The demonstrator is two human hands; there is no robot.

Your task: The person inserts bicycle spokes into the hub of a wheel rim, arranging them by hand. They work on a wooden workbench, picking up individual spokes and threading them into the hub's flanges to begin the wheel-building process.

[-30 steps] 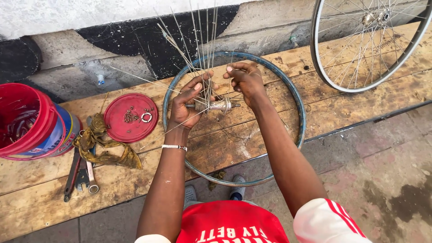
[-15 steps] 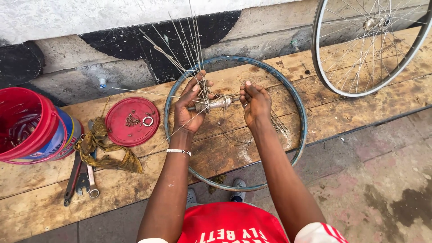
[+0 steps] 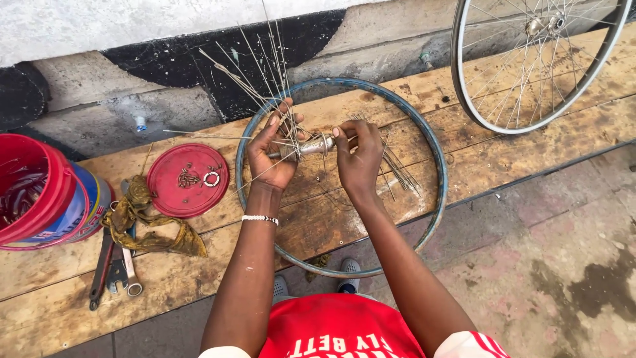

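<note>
Both hands on the wheel hub, inside the bare blue rim on the wooden worktop

My left hand has its grip closed round the hub's spoked end, loose spokes fanning upward; my right hand pinches the axle end with fingertips pressed together. A red lid lies just left of the rim

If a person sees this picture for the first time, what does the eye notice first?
First, the two hands at the centre: the left hand and right hand hold a metal hub with thin spokes fanning upward, inside a bare blue rim on the wooden bench. Next, the red bucket at far left.
</note>
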